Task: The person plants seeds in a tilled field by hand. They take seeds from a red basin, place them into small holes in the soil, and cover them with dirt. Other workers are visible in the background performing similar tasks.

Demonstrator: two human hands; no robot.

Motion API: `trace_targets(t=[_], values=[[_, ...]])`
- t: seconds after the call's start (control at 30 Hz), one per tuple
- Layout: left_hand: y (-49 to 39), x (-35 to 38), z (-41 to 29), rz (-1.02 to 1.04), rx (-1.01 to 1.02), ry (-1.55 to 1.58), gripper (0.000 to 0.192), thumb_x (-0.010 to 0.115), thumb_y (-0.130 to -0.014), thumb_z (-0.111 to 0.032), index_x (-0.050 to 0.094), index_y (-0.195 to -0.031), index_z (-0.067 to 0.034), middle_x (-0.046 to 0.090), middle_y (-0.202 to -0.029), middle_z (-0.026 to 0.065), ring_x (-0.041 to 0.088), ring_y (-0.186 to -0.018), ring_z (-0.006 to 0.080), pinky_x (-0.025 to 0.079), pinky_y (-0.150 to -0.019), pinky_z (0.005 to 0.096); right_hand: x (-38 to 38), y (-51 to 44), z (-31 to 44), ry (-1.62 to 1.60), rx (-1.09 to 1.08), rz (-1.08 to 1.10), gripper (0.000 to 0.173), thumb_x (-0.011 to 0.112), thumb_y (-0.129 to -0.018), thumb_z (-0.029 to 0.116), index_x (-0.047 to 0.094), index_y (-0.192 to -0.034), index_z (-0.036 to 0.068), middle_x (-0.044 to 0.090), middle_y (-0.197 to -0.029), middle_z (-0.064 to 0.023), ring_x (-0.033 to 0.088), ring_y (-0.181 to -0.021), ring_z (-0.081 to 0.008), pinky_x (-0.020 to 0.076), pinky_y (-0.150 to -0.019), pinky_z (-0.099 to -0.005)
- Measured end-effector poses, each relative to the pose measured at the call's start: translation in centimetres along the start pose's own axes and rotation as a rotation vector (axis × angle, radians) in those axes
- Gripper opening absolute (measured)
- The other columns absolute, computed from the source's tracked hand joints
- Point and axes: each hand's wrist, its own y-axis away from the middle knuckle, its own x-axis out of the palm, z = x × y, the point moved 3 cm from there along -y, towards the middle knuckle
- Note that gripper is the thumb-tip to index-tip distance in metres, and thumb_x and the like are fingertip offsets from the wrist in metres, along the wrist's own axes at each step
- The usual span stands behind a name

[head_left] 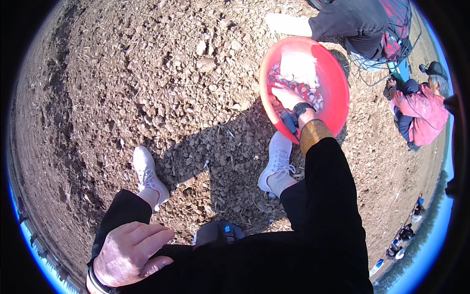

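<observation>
A red plastic basin [337, 97] sits on the soil ahead of me to the right. Small whitish pieces that look like garlic cloves [313, 98] lie scattered over its bottom. My right hand [286, 96] reaches down among them, with a black band around the wrist. Its fingertips are partly hidden, so I cannot tell whether it grips a piece. A bright patch on the far side of the basin is washed out by sun. Over my bent left leg rests my left hand [134, 253], thumb apart from the fingers and nothing in it.
Loose, cloddy soil [165, 73] spreads around my white shoes [278, 156]. Beyond the basin sits a person in dark trousers [349, 24], beside a wire-handled bucket [367, 63]. A person in a pink top [422, 110] crouches at the right. Several people appear farther off.
</observation>
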Motion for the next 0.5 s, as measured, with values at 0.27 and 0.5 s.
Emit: trace_targets(t=[0.27, 0.5], values=[[2.1, 3.0, -0.1, -0.061, -0.011, 0.009, 0.048, 0.078, -0.081, -0.032, 0.066, -0.115, -0.001, 0.069, -0.104, 0.0143, 0.068, -0.085, 0.0316, 0.056, -0.076, 0.0390, -0.4, -1.2, -0.4, -0.025, -0.095, 0.134, 0.013, 0.053, -0.097, 0.017, 0.058, -0.109, 0.012, 0.065, -0.088, -0.0035, 0.064, -0.078, -0.0195, 0.0562, -0.066, -0.0404], [2.5, 4.6, -1.0, -0.086, 0.004, 0.021, 0.045, 0.078, -0.081, -0.029, 0.066, -0.115, -0.001, 0.069, -0.104, 0.0143, 0.068, -0.086, 0.0319, 0.056, -0.077, 0.0386, -3.1, -4.1, -5.5, 1.793, -1.134, -0.075, 0.008, 0.056, -0.095, 0.017, 0.060, -0.097, 0.010, 0.056, -0.081, 0.0003, 0.055, -0.069, -0.0155, 0.0454, -0.064, -0.0321]])
